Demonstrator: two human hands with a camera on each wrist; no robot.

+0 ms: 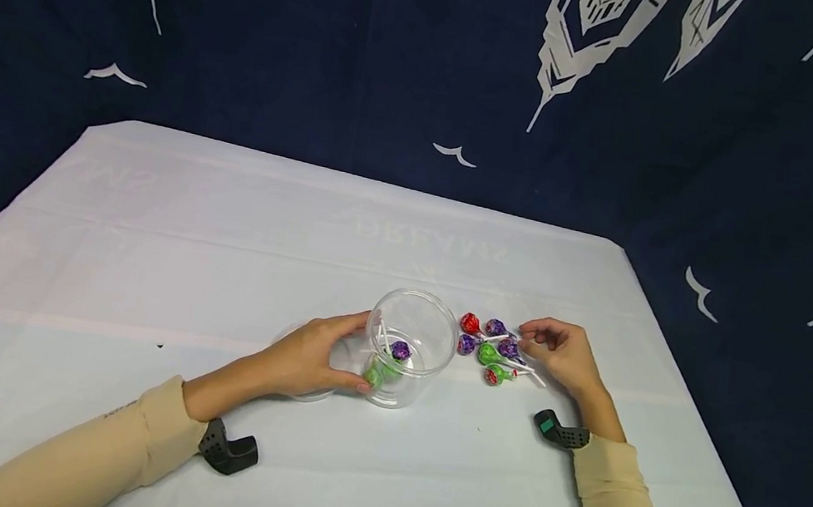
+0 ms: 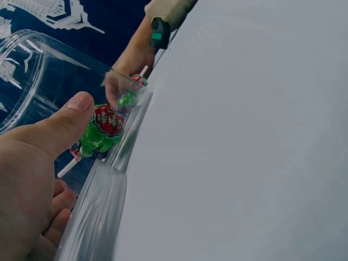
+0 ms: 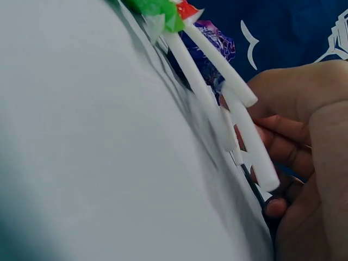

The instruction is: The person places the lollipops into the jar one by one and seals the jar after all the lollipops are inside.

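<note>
A clear plastic jar [image 1: 416, 301] stands on the table with its mouth upward. Inside it lie a purple lollipop [image 1: 399, 351] and green lollipops [image 2: 102, 130]. My left hand [image 1: 312, 353] grips the jar's left side, thumb in front and fingers behind. To the jar's right lies a loose group of wrapped lollipops: red [image 1: 470, 323], purple [image 1: 467, 345] and green [image 1: 489, 354]. My right hand [image 1: 562, 353] is at the right side of this group, fingers bent beside a purple lollipop [image 1: 509, 348]. White sticks [image 3: 250, 138] partly hide its fingertips, so a pinch cannot be made out.
A clear round lid [image 1: 315, 396] lies flat on the table beneath my left hand, beside the jar. White cloth [image 1: 230, 217] covers the table. Behind it hangs a dark blue curtain [image 1: 287, 47] with white prints. A small dark speck [image 1: 159, 346] is at the left.
</note>
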